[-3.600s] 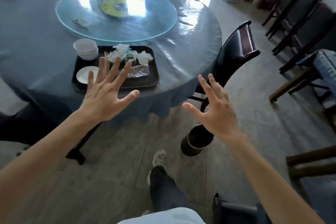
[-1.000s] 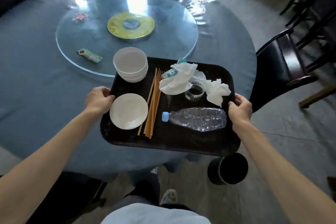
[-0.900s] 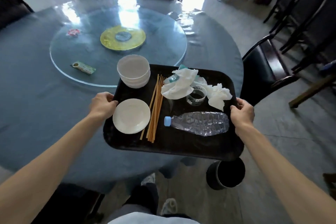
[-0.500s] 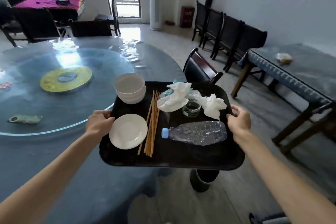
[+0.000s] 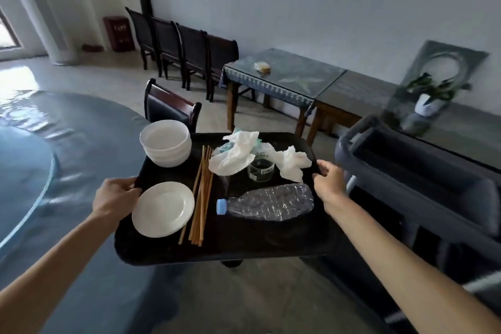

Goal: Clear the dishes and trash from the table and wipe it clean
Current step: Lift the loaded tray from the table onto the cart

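Both hands carry the black tray (image 5: 233, 248) level off the round surface (image 5: 70, 149), left hand (image 5: 115, 199) & right hand (image 5: 326, 182) each curled round opposite edges w/ thumbs on top, so bowls (image 5: 165, 142), plate (image 5: 163, 209), chopsticks (image 5: 202, 192), crushed bottle (image 5: 267, 202) & tissues (image 5: 234, 156) don't slide en route to the grey cart (image 5: 423, 173) at right.

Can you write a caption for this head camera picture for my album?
Left hand and right hand carry a black plastic tray of white dishes and trash.
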`<state>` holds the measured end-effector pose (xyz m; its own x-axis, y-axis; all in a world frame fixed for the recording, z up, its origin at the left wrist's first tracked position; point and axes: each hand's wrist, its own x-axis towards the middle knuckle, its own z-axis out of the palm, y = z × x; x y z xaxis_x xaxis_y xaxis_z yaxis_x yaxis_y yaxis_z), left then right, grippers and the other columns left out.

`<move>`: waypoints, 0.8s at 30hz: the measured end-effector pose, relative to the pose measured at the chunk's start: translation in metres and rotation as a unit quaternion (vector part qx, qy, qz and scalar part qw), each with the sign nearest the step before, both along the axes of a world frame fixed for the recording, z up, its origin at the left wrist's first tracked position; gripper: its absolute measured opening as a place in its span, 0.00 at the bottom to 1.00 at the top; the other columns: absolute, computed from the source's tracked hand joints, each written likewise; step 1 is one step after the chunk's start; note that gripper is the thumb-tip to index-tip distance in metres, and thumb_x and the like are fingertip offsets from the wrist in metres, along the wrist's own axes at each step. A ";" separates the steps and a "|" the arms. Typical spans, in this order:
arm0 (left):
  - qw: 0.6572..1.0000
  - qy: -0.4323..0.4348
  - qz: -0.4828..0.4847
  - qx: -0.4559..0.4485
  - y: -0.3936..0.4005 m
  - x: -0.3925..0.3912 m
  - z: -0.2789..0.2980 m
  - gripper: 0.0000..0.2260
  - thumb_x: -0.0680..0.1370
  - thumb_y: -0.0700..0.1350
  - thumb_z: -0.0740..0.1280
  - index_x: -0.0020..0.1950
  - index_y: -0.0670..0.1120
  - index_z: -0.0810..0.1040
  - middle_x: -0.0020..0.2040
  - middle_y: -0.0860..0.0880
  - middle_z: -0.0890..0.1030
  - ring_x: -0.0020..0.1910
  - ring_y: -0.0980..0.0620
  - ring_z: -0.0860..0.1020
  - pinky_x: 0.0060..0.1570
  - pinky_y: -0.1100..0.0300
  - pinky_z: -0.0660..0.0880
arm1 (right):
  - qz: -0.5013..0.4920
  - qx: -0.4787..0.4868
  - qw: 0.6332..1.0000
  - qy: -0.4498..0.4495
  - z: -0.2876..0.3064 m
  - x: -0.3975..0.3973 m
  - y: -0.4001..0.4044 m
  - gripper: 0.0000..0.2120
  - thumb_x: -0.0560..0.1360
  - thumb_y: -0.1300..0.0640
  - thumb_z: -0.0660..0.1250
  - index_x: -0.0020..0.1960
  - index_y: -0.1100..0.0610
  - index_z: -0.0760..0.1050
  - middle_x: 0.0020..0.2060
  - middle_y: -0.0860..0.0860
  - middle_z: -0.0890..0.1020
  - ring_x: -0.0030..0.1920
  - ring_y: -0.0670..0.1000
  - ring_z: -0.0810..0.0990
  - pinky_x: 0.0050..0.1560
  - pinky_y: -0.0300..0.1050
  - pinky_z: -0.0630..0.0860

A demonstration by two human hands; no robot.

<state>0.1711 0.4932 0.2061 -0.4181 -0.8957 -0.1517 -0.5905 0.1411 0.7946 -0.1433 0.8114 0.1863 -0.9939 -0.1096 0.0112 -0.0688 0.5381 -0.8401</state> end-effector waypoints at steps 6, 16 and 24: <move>0.991 0.003 -0.131 -0.023 0.042 -0.088 0.011 0.13 0.76 0.36 0.70 0.56 0.49 0.87 0.44 0.46 0.83 0.48 0.42 0.80 0.49 0.53 0.75 | -0.101 -0.016 0.995 -0.012 0.022 0.001 0.106 0.20 0.78 0.67 0.64 0.67 0.54 0.80 0.61 0.53 0.83 0.63 0.56 0.80 0.62 0.47 0.76; 0.959 0.040 -0.279 -0.016 0.143 -0.259 0.013 0.11 0.75 0.36 0.71 0.53 0.48 0.88 0.43 0.45 0.87 0.46 0.43 0.83 0.51 0.49 0.79 | -0.224 -0.035 0.974 -0.026 0.042 -0.051 0.265 0.27 0.78 0.69 0.62 0.75 0.55 0.73 0.71 0.55 0.76 0.71 0.56 0.75 0.72 0.51 0.71; 0.943 0.029 -0.330 -0.013 0.228 -0.404 -0.001 0.10 0.76 0.36 0.71 0.50 0.49 0.88 0.43 0.45 0.87 0.46 0.43 0.83 0.51 0.50 0.79 | -0.285 -0.044 0.957 -0.023 0.038 -0.135 0.359 0.26 0.79 0.68 0.62 0.75 0.54 0.73 0.71 0.55 0.76 0.71 0.57 0.74 0.71 0.53 0.71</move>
<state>-0.2324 0.7214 0.2051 -0.8931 -0.4400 -0.0939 -0.3234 0.4827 0.8139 -0.2787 1.1705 0.2245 -0.8912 0.4509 -0.0499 0.2536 0.4042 -0.8788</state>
